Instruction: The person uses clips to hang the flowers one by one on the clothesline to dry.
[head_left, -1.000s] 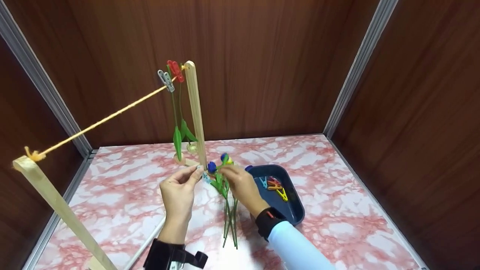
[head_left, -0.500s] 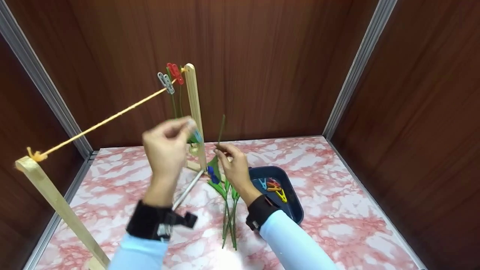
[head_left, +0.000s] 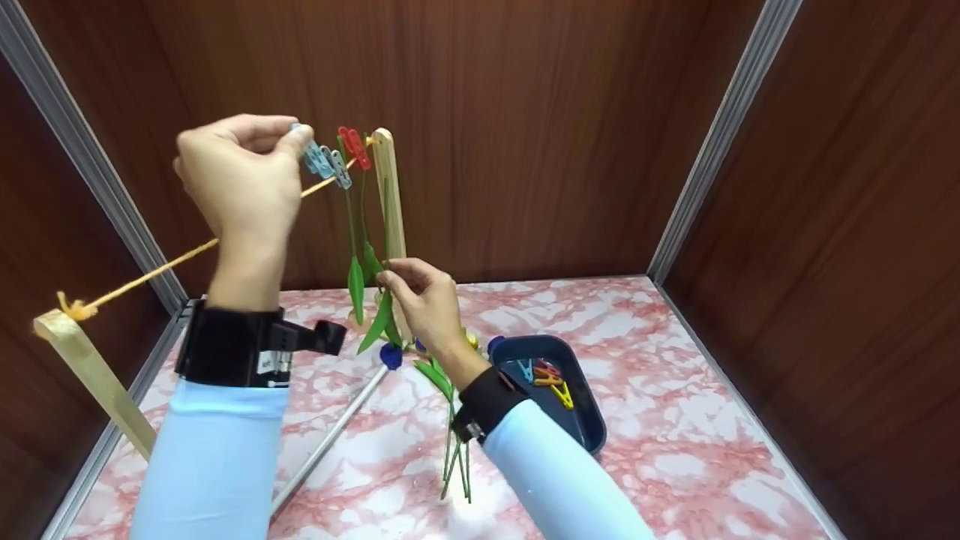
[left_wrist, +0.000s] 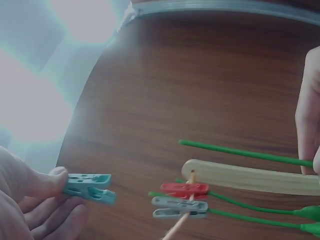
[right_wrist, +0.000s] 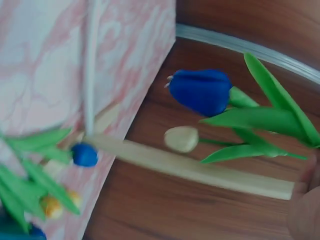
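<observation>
While the left hand (head_left: 244,169) pinches a clothespin (left_wrist: 84,191) near the cord (head_left: 150,275), the right hand (head_left: 429,300) pinches a blue tulip (right_wrist: 255,119) bloom-down above the desk (head_left: 690,420), probably light and bendy, best gripped mid-stem.

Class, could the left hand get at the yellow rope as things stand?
Likely yes: the left hand is near the yellow rope and a bare stretch looks unobstructed, though the hand pinches a blue clothespin.

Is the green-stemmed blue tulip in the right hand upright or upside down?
Upside down: its blue flower head hangs below the right hand; its green stem points up.
</observation>
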